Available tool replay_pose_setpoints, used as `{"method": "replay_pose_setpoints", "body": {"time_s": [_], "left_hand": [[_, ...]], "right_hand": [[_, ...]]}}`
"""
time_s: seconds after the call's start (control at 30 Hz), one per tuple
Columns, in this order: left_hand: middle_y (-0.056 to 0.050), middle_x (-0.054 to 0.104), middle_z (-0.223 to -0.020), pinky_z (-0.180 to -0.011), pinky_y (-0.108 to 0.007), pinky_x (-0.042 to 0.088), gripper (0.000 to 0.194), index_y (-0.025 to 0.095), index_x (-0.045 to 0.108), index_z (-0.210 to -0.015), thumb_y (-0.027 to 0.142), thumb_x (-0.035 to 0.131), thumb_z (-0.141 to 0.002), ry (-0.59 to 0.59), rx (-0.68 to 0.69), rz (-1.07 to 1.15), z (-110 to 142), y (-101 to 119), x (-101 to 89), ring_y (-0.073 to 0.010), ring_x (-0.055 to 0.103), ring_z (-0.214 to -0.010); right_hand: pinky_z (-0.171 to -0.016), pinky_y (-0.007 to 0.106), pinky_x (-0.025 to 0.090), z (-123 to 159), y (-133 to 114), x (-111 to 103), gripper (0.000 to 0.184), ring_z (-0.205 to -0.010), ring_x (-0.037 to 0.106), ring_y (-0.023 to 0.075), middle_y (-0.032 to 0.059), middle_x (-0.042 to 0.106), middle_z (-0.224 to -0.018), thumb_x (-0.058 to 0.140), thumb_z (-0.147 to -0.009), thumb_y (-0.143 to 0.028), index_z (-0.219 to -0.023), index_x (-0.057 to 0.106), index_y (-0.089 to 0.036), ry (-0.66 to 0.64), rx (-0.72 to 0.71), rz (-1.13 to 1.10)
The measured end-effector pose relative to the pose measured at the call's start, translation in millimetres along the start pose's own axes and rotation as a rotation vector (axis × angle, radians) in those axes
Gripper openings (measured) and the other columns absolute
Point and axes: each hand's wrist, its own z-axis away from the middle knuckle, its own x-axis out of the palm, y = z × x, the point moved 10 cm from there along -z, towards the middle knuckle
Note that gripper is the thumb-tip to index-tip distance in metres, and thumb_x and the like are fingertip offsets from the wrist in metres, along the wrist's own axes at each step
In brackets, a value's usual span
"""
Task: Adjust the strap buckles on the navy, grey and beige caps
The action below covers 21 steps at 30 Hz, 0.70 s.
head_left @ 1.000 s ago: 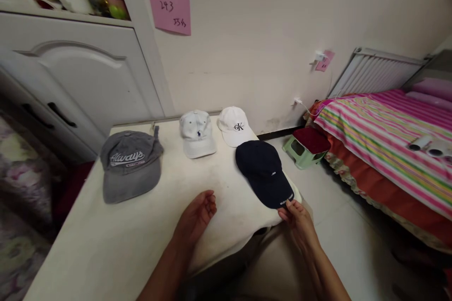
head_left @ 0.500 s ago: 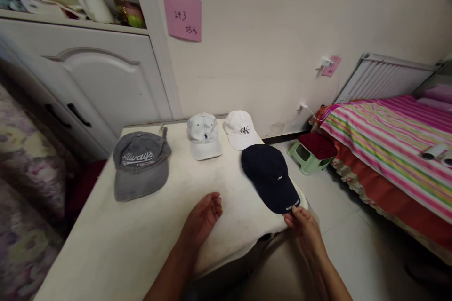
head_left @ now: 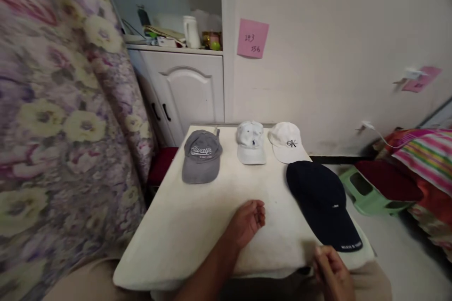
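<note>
My left hand [head_left: 249, 221] hovers over the middle of the white-covered table, fingers loosely curled but not clenched, with nothing in it. Near the table's front right, my right hand [head_left: 332, 268] has its fingers drawn together and holds nothing that I can see. Just beyond it lies a navy cap [head_left: 318, 197], its brim pointing toward me and to the right. Behind that is a white cap [head_left: 286, 141] with black CK letters. A pale blue cap [head_left: 251, 141] sits left of it. Farther left rests a grey cap [head_left: 202, 155] lettered "Always".
The table [head_left: 197, 244] stands against the wall. On its right are a green stool [head_left: 363, 190] with a dark red top and a striped bed cover [head_left: 427, 155]. A floral curtain [head_left: 70, 117] hangs at left, beside a white cabinet [head_left: 190, 84].
My right hand has let go of the navy cap's brim and drawn back toward me. My view has swung left, showing more curtain. The caps keep their arrangement.
</note>
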Motion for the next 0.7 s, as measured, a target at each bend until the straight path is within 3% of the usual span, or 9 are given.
{"method": "replay_pose_setpoints", "body": {"time_s": [0.13, 0.27, 0.37, 0.43, 0.53, 0.7], "left_hand": [[-0.009, 0.068, -0.072, -0.057, -0.025, 0.045, 0.017, 0.009, 0.072, -0.084, 0.021, 0.079, -0.076, 0.019, 0.058, -0.023, 15.0, 14.5, -12.2, -0.0138, 0.061, -0.058], [-0.009, 0.072, -0.081, -0.069, -0.024, 0.052, 0.012, 0.011, 0.073, -0.089, 0.013, 0.076, -0.078, 0.152, 0.245, 0.008, 44.8, 77.1, -60.8, -0.0151, 0.068, -0.072], [-0.010, 0.074, -0.103, -0.086, -0.026, 0.054, 0.019, 0.016, 0.071, -0.103, 0.011, 0.065, -0.085, 0.279, 0.442, 0.068, 66.1, 135.4, -105.1, -0.0174, 0.070, -0.097], [-0.011, 0.073, -0.111, -0.096, -0.030, 0.051, 0.021, 0.017, 0.070, -0.104, 0.012, 0.059, -0.087, 0.334, 0.523, 0.106, 70.5, 160.7, -125.1, -0.0185, 0.067, -0.108], [-0.014, 0.072, -0.114, -0.101, -0.037, 0.050, 0.021, 0.016, 0.069, -0.104, 0.012, 0.055, -0.088, 0.371, 0.549, 0.129, 62.3, 174.0, -136.3, -0.0217, 0.067, -0.111], [-0.014, 0.073, -0.108, -0.099, -0.039, 0.053, 0.021, 0.015, 0.068, -0.101, 0.007, 0.057, -0.085, 0.373, 0.586, 0.108, 53.9, 175.1, -129.5, -0.0235, 0.069, -0.107]], "right_hand": [[-0.042, 0.021, 0.028, -1.5, -16.8, 91.4, 0.051, -0.045, 0.031, 0.0101, -0.0082, 0.035, -0.050, 0.066, -0.074, -0.067, -0.062, 0.045, -0.022, -0.214, -0.064, 0.126], [-0.051, 0.023, 0.038, 3.9, -22.5, 144.8, 0.043, -0.053, 0.041, 0.0132, -0.0052, 0.042, -0.057, 0.059, -0.083, -0.060, -0.066, 0.048, -0.022, -0.326, -0.260, 0.278], [-0.051, 0.024, 0.038, 11.2, -21.2, 154.0, 0.041, -0.054, 0.044, 0.0140, -0.0044, 0.044, -0.057, 0.059, -0.084, -0.056, -0.065, 0.048, -0.022, -0.352, -0.368, 0.386], [-0.051, 0.023, 0.039, 13.6, -21.3, 152.9, 0.041, -0.053, 0.044, 0.0142, -0.0042, 0.044, -0.056, 0.057, -0.085, -0.056, -0.064, 0.047, -0.022, -0.355, -0.399, 0.403], [-0.051, 0.024, 0.039, 13.6, -20.6, 152.0, 0.041, -0.053, 0.046, 0.0145, -0.0039, 0.045, -0.056, 0.054, -0.086, -0.056, -0.065, 0.047, -0.022, -0.356, -0.415, 0.434], [-0.052, 0.024, 0.039, 12.2, -19.4, 153.5, 0.037, -0.052, 0.046, 0.0143, -0.0043, 0.045, -0.056, 0.051, -0.089, -0.051, -0.066, 0.045, -0.022, -0.340, -0.446, 0.477]]}}
